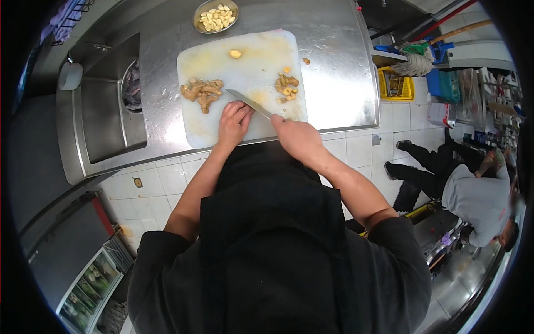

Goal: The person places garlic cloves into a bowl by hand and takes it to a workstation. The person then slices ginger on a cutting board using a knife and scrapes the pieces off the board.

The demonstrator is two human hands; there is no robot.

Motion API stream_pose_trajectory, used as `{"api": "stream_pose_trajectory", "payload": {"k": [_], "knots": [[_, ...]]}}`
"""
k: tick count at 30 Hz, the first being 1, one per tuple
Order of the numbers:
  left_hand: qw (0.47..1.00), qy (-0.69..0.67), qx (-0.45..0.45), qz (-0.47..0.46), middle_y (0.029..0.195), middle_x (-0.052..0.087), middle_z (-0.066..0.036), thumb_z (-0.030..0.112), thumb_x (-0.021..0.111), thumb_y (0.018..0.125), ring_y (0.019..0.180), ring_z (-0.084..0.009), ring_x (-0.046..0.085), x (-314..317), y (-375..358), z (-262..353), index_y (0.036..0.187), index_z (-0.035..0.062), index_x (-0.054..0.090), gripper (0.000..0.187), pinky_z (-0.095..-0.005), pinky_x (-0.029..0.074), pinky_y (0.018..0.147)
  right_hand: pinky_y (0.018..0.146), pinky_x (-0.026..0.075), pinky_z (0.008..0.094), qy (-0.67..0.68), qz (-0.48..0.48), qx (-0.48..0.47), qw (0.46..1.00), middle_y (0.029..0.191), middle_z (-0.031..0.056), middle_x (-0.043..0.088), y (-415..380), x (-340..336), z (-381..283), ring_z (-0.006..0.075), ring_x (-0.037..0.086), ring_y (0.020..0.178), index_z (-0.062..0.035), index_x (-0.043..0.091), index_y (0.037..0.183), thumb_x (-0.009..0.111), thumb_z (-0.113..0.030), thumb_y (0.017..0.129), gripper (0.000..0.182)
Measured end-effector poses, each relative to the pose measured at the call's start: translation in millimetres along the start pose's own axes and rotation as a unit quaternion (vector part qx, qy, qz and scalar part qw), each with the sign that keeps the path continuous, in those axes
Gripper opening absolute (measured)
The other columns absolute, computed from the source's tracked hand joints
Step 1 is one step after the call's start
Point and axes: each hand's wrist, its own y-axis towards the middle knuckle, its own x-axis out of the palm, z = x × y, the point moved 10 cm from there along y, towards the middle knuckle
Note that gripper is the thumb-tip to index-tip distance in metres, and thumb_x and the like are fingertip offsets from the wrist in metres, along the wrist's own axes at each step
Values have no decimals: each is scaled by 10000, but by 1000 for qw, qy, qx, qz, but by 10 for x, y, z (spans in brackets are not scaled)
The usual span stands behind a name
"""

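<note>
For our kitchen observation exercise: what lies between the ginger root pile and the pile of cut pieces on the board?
In the head view, the knife blade crosses bare cutting board between ginger root and cut pieces.

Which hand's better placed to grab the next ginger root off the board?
Left, probably. The left hand is free on the cutting board, just below the ginger pile. The right hand grips the knife and sits further away.
</note>
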Motion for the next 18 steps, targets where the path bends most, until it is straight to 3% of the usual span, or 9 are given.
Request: {"api": "stream_pose_trajectory", "payload": {"k": [3,6,9,13,16,18], "knots": [[1000,-12,-3,7,1061,726,-103,9,788,855,1013,-324,670,-21,21,17,1012,23,767,159,-411,553,884,730,579,550,41,-51,-4,998,928,247,732,153,-4,169,445,736,856,-14,545,1150,579,-73,954,208],[1000,-24,-9,6,1067,731,-99,11,789,863,1014,-321,675,-5,0,-14,1014,24,765,154,-405,558,885,841,530,569,201,-97,-4,975,971,300,704,183,106,422,517,676,978,8,528,1168,538,-138,1001,222],[999,-33,-14,7,1078,733,-97,3,785,865,1028,-320,675,6,-1,-36,1016,26,763,155,-405,557,896,836,526,568,283,-47,-48,957,973,305,703,351,314,507,522,668,977,18,535,1149,547,-144,995,224],[999,-37,-3,3,1099,732,-100,-9,779,864,1045,-324,669,-9,25,-6,1029,32,749,172,-410,557,902,812,528,571,289,28,-99,952,977,304,704,578,323,387,516,677,936,20,544,1129,543,-145,992,215],[998,-34,-42,-10,1095,716,-107,22,794,855,1053,-331,654,35,45,-30,1042,35,733,197,-424,545,912,788,538,576,236,28,-63,969,973,291,711,509,231,287,503,690,888,13,545,1140,536,-138,993,211],[999,-24,-41,-3,1085,704,-110,41,802,848,1048,-334,644,48,41,-25,1046,37,728,212,-432,537,913,756,552,584,165,-6,25,986,941,261,719,275,139,241,478,708,849,-1,539,1161,533,-124,997,206]]}}
